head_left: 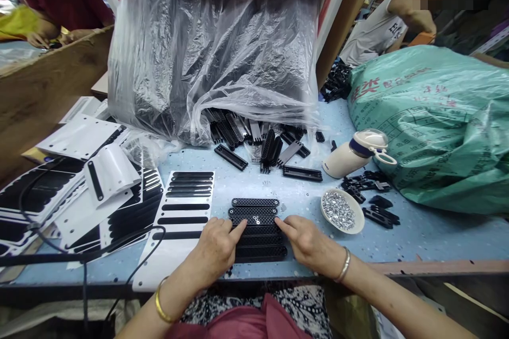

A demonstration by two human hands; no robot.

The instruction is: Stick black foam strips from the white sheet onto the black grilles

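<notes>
Several black textured strips [260, 251] lie side by side in a stack-like row on the blue table. My left hand [219, 243] is at their left side, its index finger stretched onto one strip near its left end. My right hand [308, 241] touches the right end of a strip with its index finger; the other fingers are curled. A few small silver rings [256, 220] rest on the strips between the two fingertips. The upper strips show a silver ring near each end. A white bowl [360, 225] of small silver parts stands to the right of my right hand.
Left of the strips lies a white sheet [149, 259] with black stickers, beside more sheets [79, 137]. Behind are loose black parts [230, 158] spilling from a clear plastic bag [214, 53]. A bottle [344, 159] and green sack [437, 127] stand right. Two people sit farther back.
</notes>
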